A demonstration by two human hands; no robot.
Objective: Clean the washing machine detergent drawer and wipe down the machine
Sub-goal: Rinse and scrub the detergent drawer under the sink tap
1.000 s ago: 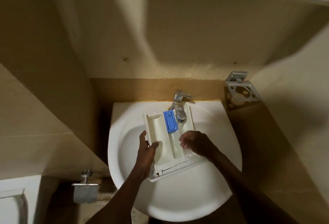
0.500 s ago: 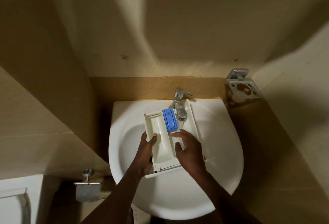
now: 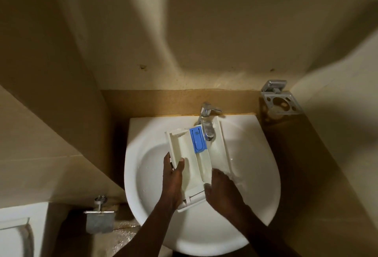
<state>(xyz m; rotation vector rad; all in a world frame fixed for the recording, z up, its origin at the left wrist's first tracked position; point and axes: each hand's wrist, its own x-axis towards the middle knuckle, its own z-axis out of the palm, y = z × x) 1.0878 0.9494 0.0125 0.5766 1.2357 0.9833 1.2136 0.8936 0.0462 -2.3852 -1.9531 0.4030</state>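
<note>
A white detergent drawer [image 3: 190, 164] with a blue insert [image 3: 197, 140] lies lengthwise over the white sink [image 3: 255, 166], its far end under the chrome tap [image 3: 207, 120]. My left hand [image 3: 172, 177] grips the drawer's left wall, thumb inside the left compartment. My right hand [image 3: 222, 187] rests on the drawer's near right side, fingers against its right compartment; whether it grips or rubs cannot be told. Water seems to run in the right compartment.
A chrome holder [image 3: 280, 101] is fixed to the wall at the sink's back right. A toilet-roll holder [image 3: 100, 215] hangs low on the left wall. A white fixture [image 3: 14, 234] fills the lower left corner. Beige walls close in on three sides.
My right hand slid from the drawer's middle toward its near right side. The drawer shifted slightly in the sink; my left hand kept its hold.
</note>
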